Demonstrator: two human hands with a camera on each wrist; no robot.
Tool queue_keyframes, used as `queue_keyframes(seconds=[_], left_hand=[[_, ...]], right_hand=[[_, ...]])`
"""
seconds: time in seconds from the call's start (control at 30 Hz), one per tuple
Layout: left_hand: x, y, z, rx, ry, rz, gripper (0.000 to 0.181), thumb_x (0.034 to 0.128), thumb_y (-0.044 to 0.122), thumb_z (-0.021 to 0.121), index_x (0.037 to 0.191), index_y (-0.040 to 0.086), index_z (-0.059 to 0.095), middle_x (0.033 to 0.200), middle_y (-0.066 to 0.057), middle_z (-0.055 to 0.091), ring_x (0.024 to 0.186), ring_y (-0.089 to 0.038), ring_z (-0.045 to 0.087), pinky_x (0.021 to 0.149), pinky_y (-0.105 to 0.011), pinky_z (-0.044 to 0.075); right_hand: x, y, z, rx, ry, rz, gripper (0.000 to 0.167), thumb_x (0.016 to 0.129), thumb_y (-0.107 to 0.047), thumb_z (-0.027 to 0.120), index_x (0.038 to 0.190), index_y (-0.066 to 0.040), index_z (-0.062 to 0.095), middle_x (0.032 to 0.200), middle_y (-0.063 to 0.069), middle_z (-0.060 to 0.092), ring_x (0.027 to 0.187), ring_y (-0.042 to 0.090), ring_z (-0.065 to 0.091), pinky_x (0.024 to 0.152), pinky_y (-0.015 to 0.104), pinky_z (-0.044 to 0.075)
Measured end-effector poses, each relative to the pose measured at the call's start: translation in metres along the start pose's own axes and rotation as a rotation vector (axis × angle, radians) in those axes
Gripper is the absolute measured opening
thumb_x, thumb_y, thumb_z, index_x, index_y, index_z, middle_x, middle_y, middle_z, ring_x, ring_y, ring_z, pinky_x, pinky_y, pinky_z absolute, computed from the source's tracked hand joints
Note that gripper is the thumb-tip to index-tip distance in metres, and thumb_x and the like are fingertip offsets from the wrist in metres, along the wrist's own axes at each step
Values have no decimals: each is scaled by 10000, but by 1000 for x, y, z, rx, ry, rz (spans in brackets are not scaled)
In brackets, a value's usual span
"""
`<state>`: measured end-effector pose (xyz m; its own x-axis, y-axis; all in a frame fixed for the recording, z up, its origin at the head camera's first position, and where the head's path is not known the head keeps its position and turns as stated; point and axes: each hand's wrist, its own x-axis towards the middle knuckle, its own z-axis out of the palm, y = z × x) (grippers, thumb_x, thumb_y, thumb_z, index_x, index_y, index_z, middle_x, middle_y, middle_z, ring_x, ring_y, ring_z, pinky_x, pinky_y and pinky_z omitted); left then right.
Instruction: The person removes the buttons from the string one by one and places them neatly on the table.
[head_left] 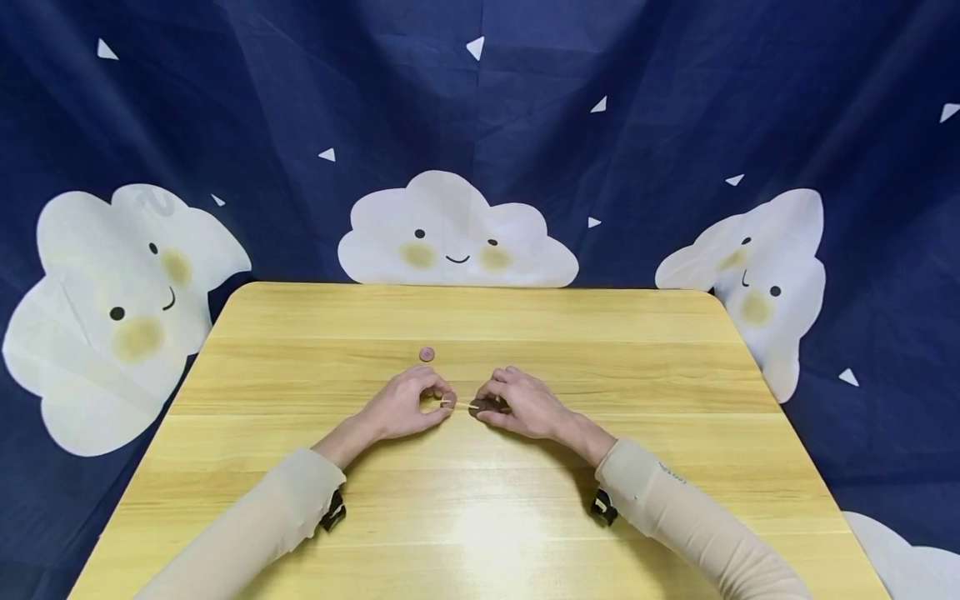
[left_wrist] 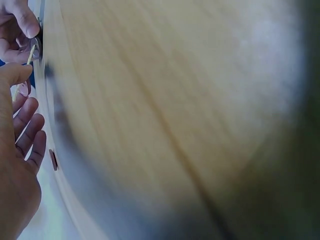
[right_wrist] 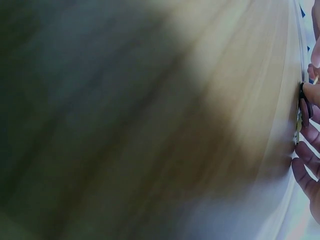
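Note:
My left hand [head_left: 411,404] pinches a small reddish disc [head_left: 448,401] between thumb and fingers. A thin pale yellow strand [head_left: 467,406] runs from it across to my right hand [head_left: 522,403]. Between the right thumb and fingertips is a dark round disc [head_left: 476,407], with more dark pieces partly hidden under the fingers. In the left wrist view the strand [left_wrist: 31,54] passes between both hands and meets the disc [left_wrist: 36,48] at the right hand. The right wrist view shows the dark disc's edge [right_wrist: 306,101] beside the thumb.
A reddish round button-like disc [head_left: 427,354] lies on the wooden table [head_left: 480,317] just beyond my left hand. Dark blue cloth [head_left: 480,100] with white clouds hangs behind the table's far edge. A black device is on the underside of each wrist.

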<state>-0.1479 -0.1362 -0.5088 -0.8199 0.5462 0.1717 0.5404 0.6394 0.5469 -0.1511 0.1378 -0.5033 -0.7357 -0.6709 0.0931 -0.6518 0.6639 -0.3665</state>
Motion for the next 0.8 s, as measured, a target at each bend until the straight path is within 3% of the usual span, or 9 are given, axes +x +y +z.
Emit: queue_keyframes(seconds=[0.8], left_hand=[[-9, -3, -7, 14, 36, -10, 194, 872, 294, 837, 1033, 237, 745, 1009, 103, 714, 995, -99, 651, 932, -374, 581]], right_hand=[[-1, -1, 0, 0, 8, -4, 265, 966, -403, 752, 1172, -236, 757, 1020, -54, 672, 896, 102, 545, 736, 226, 462]])
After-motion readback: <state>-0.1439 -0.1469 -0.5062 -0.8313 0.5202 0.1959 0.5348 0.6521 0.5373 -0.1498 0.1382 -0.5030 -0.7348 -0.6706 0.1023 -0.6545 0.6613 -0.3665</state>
